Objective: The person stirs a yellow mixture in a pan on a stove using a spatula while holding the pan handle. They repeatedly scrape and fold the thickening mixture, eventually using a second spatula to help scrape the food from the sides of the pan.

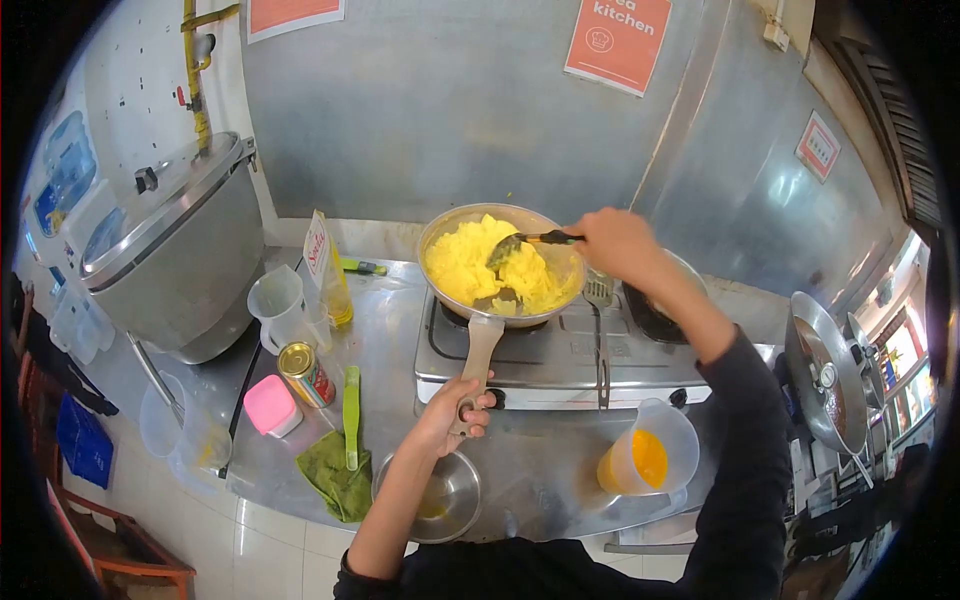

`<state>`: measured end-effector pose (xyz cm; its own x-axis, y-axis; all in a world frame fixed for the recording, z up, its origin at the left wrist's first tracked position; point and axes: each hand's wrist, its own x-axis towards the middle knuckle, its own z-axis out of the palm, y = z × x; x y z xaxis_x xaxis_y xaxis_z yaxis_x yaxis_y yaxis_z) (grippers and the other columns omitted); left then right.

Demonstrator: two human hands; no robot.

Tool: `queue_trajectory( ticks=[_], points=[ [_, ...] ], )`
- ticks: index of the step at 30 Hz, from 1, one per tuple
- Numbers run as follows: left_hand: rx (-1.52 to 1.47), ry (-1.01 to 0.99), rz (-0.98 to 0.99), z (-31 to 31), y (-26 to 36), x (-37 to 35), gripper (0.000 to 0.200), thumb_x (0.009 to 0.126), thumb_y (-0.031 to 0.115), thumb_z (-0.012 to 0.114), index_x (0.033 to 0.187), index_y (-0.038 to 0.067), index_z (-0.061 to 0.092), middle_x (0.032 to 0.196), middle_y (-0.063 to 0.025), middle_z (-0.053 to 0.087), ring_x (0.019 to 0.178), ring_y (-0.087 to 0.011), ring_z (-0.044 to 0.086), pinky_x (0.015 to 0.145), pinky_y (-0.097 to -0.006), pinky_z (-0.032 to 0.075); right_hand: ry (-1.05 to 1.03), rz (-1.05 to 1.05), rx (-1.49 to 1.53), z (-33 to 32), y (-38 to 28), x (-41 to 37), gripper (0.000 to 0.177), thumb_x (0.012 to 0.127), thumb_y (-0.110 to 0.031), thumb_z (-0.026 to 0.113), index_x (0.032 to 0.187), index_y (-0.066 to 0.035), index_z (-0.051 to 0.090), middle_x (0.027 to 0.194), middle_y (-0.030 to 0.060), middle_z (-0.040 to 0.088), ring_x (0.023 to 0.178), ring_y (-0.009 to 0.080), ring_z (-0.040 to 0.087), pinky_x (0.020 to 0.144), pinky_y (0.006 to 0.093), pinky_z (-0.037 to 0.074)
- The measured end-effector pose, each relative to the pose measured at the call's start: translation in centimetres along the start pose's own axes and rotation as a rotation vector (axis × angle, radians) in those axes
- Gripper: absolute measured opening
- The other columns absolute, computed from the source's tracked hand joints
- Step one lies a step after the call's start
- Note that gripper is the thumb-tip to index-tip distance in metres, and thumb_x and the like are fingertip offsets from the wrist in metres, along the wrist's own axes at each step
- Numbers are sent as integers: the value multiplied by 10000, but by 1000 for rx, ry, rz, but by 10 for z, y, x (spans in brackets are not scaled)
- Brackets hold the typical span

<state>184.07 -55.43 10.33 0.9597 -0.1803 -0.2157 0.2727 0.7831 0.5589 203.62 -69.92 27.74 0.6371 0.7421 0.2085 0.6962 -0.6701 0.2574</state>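
My left hand (452, 417) is wrapped round the beige handle of a frying pan (432, 247), which sits over the left burner of the gas stove (550, 360). Yellow scrambled egg (467, 258) is heaped in the pan. With my right hand (617, 243) I grip a dark-headed spatula (545, 238), its head in the egg. A slotted metal turner (600, 325) lies on the stove to the right of the pan. Below my left forearm stands a steel bowl (455, 505), partly hidden. A clear plastic jug (676, 440) holding orange-yellow liquid is near the front edge.
A big steel rice cooker (190, 250) fills the left. Beside it are a clear jug (277, 300), an oil pouch (333, 290), a can (306, 374), a pink-lidded container (272, 405), green tongs (351, 415) and a green cloth (335, 480). Another pan (655, 318) is on the right burner.
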Motion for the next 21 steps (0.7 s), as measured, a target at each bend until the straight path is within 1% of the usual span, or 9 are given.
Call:
queue_trajectory(
  ticks=[1, 3, 4, 6, 10, 12, 15, 19, 21],
  points=[
    [-4, -5, 3, 0, 0, 1, 262, 869, 219, 387, 1098, 98, 347, 729, -3, 393, 490, -43, 325, 422, -191, 316, -16, 14, -65, -19, 0, -6, 283, 731, -194, 548, 1006, -181, 613, 747, 127, 603, 698, 295, 588, 624, 391, 474],
    [14, 21, -5, 2, 1, -1, 261, 868, 212, 385, 1099, 98, 347, 728, -5, 391, 491, -44, 327, 421, -196, 320, -88, 37, -162, -57, -15, -32, 244, 719, -158, 551, 948, -169, 633, 741, 131, 604, 702, 293, 595, 627, 391, 474],
    [8, 20, -2, 4, 1, -2, 261, 868, 212, 385, 1099, 98, 347, 728, -5, 391, 491, -44, 327, 421, -196, 320, -90, 33, -166, -56, -21, -41, 244, 719, -158, 551, 948, -169, 633, 741, 131, 604, 702, 293, 595, 627, 391, 474],
    [36, 73, 3, 8, 1, -3, 302, 875, 229, 383, 1147, 98, 366, 712, 16, 374, 474, -23, 303, 394, -171, 296, -213, -69, -266, -49, -31, -59, 161, 708, -113, 540, 832, -110, 643, 727, 144, 602, 700, 286, 602, 606, 388, 476],
    [39, 71, -11, 4, 1, -1, 299, 876, 232, 383, 1144, 101, 366, 709, 16, 373, 474, -23, 306, 395, -174, 303, -27, -25, -177, 41, -40, -29, 100, 693, -67, 519, 709, -33, 612, 676, 133, 596, 665, 276, 608, 560, 362, 485],
    [39, 3, 0, 1, 2, -1, 258, 869, 209, 376, 1105, 111, 345, 721, -5, 387, 487, -50, 328, 428, -202, 332, 125, -67, -220, 63, -21, 8, 105, 693, -61, 514, 690, -44, 617, 661, 131, 595, 657, 282, 607, 556, 355, 489],
    [57, 41, -9, 4, 2, -1, 264, 868, 215, 378, 1108, 110, 346, 719, -4, 386, 487, -50, 329, 428, -206, 332, 169, -66, -176, 26, 2, 23, 103, 692, -70, 519, 669, -52, 618, 663, 138, 595, 658, 284, 606, 547, 352, 485],
    [54, 96, -4, 9, 1, -2, 304, 872, 242, 401, 1139, 99, 373, 701, 7, 377, 466, -24, 313, 387, -175, 298, -32, -104, -292, -64, -23, -8, 94, 682, -71, 533, 705, -53, 622, 686, 131, 599, 666, 281, 607, 556, 349, 484],
    [19, 76, 0, 7, 0, -1, 307, 870, 238, 406, 1141, 99, 372, 700, 2, 379, 457, -27, 315, 380, -177, 294, -110, -149, -314, -62, -35, -19, 93, 676, -66, 538, 712, -49, 623, 697, 130, 603, 671, 280, 608, 562, 350, 485]
  ],
)
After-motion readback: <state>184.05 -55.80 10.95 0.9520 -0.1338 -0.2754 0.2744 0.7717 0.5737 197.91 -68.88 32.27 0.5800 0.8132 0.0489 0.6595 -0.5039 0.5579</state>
